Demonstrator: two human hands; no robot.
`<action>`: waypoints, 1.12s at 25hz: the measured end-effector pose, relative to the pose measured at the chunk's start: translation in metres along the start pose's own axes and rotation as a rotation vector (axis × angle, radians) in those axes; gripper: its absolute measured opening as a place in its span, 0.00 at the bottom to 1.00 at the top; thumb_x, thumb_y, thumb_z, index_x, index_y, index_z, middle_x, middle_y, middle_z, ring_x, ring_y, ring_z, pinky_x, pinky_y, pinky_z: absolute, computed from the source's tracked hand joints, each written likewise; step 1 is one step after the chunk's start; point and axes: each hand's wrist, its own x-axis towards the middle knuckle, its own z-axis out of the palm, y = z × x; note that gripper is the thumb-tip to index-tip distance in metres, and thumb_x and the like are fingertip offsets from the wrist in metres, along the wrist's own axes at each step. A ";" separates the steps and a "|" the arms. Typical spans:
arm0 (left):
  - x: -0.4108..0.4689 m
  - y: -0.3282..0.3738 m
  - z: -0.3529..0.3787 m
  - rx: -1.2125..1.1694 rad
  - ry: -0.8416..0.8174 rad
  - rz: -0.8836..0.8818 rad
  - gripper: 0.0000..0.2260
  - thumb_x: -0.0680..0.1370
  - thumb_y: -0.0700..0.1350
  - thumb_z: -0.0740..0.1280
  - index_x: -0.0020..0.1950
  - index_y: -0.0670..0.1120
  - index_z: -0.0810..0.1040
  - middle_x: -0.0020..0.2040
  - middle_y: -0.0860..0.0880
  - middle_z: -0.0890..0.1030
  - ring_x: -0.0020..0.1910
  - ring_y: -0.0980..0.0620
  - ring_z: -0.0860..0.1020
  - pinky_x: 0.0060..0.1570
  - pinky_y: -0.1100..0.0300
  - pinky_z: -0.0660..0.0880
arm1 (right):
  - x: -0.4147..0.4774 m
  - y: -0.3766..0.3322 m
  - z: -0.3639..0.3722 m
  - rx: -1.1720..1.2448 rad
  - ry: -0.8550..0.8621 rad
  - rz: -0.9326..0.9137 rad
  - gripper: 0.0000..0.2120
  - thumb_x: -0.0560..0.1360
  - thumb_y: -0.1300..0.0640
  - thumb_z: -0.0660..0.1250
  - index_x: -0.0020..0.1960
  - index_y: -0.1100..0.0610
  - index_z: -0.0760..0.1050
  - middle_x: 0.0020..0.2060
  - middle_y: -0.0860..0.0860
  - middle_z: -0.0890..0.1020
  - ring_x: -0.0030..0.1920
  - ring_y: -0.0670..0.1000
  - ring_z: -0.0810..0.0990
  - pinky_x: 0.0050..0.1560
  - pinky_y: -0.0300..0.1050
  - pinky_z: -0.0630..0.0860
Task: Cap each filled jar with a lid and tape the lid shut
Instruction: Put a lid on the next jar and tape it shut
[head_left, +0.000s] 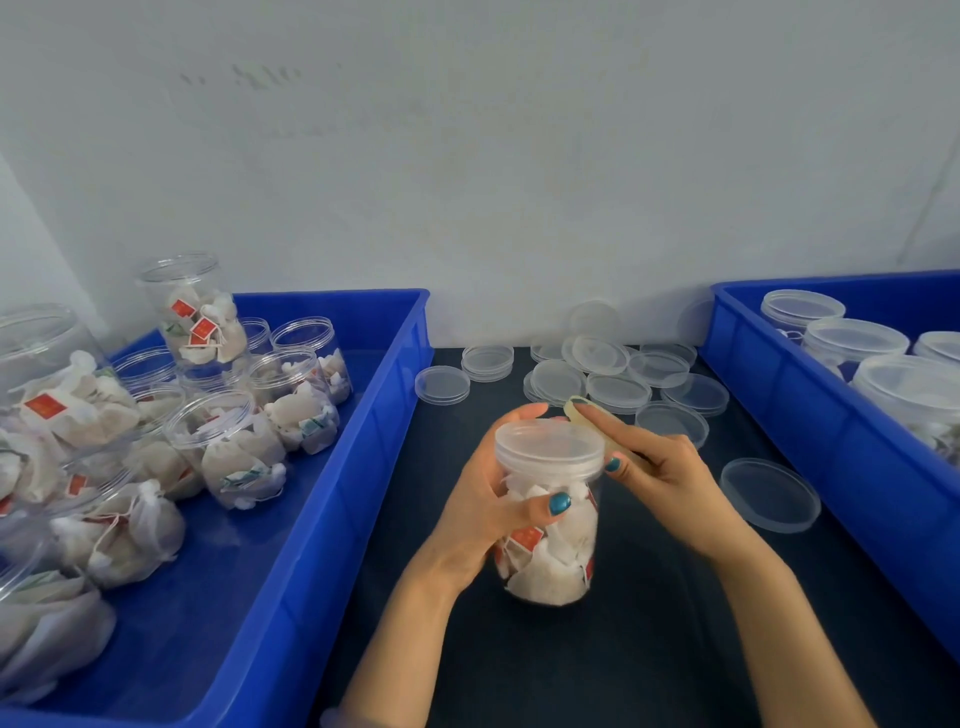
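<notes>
Lid (548, 447) sits on the jar (550, 561), which my left grip (483, 514) wraps at mid-desk (649, 623), while my right grip (660, 478) pinches tape (576, 408), which I judge must next be pressed across the lid's edge.

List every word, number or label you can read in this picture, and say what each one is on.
No text is legible here.
Red tag inside the jar that the left hand grips: pale marks, blurred.
Red tags on pouches in the left bin: too small to read.
Green-printed slips there: blurred.
Tape strip that the right hand pinches: no print.
Loose lids: no print.
</notes>
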 end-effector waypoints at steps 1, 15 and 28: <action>0.000 -0.001 -0.001 0.014 -0.043 0.000 0.46 0.62 0.61 0.81 0.75 0.56 0.65 0.70 0.52 0.76 0.70 0.52 0.73 0.66 0.55 0.74 | 0.000 0.000 -0.001 0.110 -0.036 0.032 0.25 0.77 0.46 0.64 0.72 0.50 0.71 0.67 0.41 0.77 0.66 0.47 0.77 0.66 0.52 0.75; 0.016 0.043 0.023 1.276 0.152 -0.061 0.42 0.63 0.77 0.61 0.71 0.57 0.61 0.67 0.55 0.68 0.64 0.52 0.71 0.48 0.54 0.70 | 0.000 0.012 0.008 -0.049 0.018 0.130 0.26 0.76 0.43 0.65 0.73 0.40 0.67 0.62 0.53 0.81 0.64 0.63 0.74 0.68 0.55 0.70; 0.026 0.030 0.022 1.123 0.236 0.114 0.28 0.72 0.63 0.68 0.70 0.54 0.71 0.62 0.54 0.74 0.61 0.53 0.72 0.54 0.57 0.72 | 0.003 -0.001 0.024 -0.623 0.338 0.029 0.21 0.79 0.52 0.53 0.67 0.35 0.73 0.32 0.44 0.75 0.40 0.47 0.73 0.47 0.48 0.54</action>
